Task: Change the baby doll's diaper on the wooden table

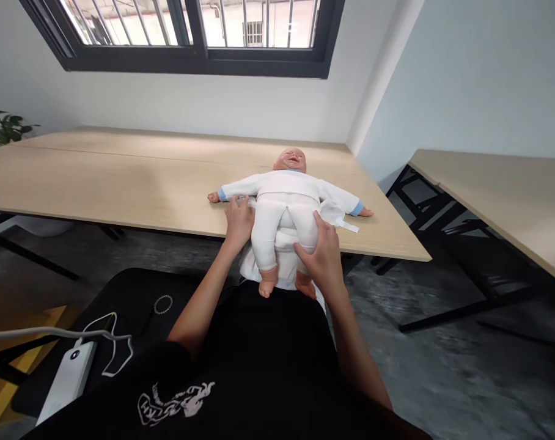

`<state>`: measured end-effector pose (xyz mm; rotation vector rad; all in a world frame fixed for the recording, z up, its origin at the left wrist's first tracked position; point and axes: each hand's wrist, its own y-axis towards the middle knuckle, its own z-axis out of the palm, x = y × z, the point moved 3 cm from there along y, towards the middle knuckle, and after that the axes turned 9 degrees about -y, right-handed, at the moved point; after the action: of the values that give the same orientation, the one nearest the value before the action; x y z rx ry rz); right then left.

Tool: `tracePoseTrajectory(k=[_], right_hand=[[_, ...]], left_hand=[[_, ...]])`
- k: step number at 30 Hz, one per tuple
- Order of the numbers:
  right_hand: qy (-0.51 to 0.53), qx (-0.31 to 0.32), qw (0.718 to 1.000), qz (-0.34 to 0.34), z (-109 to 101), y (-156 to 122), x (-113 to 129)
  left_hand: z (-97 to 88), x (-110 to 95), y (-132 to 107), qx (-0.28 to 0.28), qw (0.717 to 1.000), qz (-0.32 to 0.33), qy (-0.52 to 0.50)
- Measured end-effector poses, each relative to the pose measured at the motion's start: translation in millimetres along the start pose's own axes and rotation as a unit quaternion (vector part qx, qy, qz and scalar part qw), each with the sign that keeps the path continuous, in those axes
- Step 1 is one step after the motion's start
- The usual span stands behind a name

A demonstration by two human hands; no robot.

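A baby doll (289,183) in a white top with blue cuffs and white trousers lies on its back at the table's front edge, arms spread, legs hanging over. Beneath its hips is an unfolded white diaper (286,260), its lower part drooping over the edge and a side wing with a tab spread out to the right. Beside the doll's hip on the left, my left hand (239,225) has its fingers curled on the diaper's side edge; the fingertips are partly hidden. My right hand (324,253) is wrapped around the doll's leg on the right, thumb on the inner side.
The doll lies on a long wooden table (167,183) below a barred window (199,30). A second table (502,195) stands on the right. At lower left, a black chair (135,293) holds a white power bank (71,376), a cable and a beaded bracelet (163,304).
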<state>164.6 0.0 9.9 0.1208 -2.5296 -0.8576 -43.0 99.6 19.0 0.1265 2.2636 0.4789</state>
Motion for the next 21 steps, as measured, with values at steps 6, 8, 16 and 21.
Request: tracePoseTrajectory(k=[6, 8, 16, 21], right_hand=[[-0.078, -0.008, 0.996, -0.053, -13, -8, -3], [-0.123, -0.006, 0.990, -0.070, -21, -7, -6], [-0.234, 0.008, 0.960, -0.152, -21, -25, 5], [-0.198, 0.099, 0.936, -0.275, 11, -75, 32]], left_hand=[[-6.7, -13, -62, 0.023, 0.983, 0.022, -0.179], [-4.2, -16, -73, 0.044, 0.980, 0.044, -0.190], [-19.6, -7, -45, 0.167, 0.920, 0.031, -0.354], [-26.5, -8, -37, 0.232, 0.894, 0.001, -0.384]])
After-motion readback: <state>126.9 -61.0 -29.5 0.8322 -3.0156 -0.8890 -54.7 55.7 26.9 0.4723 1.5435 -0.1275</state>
